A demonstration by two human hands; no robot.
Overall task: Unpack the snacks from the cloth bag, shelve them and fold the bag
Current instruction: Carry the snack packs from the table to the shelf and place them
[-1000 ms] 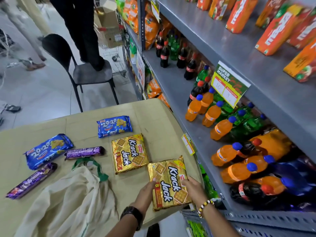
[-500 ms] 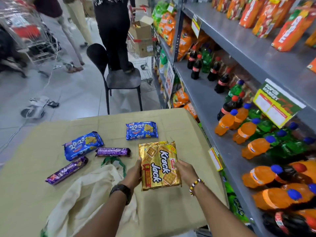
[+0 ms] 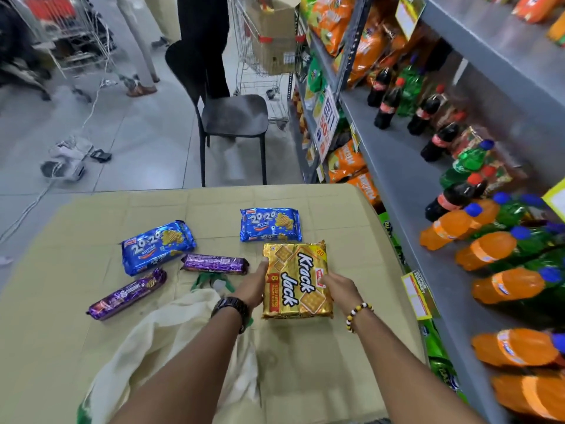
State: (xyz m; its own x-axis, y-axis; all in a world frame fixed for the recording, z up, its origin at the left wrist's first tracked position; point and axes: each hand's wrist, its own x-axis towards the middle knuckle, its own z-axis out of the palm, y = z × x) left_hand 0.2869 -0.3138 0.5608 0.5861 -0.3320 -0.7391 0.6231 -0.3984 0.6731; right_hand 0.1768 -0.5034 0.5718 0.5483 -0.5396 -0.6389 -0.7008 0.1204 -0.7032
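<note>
Head view. The Krack Jack pack (image 3: 298,280) is over the table (image 3: 336,377), at 3 o'clock of the cloth bag (image 3: 171,332) and just at 6 o'clock of a blue biscuit pack (image 3: 270,224).

The left hand (image 3: 253,286) clasps the pack's left long edge and the right hand (image 3: 339,289) clasps its right edge.

Long axis runs 12–6; letter tops face 3 o'clock.

Possibly two packs stacked; edges too blurred to confirm.

Risks:
- The foil is slick and held by its edges only, so it may slip.
- If there is a stacked upper pack, it may slide off.
- Swinging toward the shelf (image 3: 397,166) at 3 o'clock may topple the orange bottles (image 3: 449,228).
- The left forearm lies over the bag and may drag it.
</note>
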